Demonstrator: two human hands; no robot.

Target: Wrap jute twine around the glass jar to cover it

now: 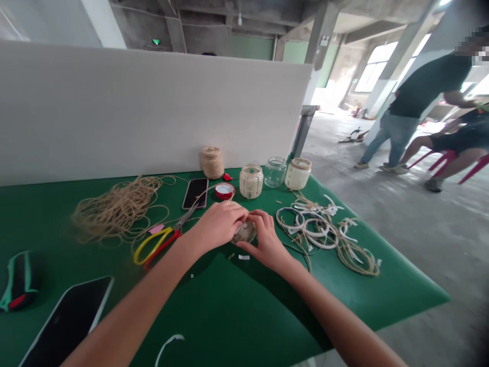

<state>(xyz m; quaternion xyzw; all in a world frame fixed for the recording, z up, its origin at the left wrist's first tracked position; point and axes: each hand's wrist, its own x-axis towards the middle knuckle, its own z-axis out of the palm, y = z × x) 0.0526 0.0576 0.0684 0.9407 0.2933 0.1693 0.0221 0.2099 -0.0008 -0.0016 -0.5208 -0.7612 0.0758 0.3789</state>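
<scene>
My left hand (219, 224) and my right hand (265, 239) are both closed around a small glass jar (244, 233) lying on the green table (229, 306). The left hand covers its top, and the right hand's fingers curl over its right side. Most of the jar is hidden between them. Yellow-and-red-handled scissors (158, 243) lie just left of my left wrist. A small white scrap (243, 257) lies below the jar.
A loose heap of jute twine (118, 209), a twine spool (212, 162), a phone (195, 193), a red tape roll (224, 190), three jars (275, 172) and tangled white strips and cord (324, 229) lie around. Another phone (64, 321) lies near left. People stand and sit at right (416, 97).
</scene>
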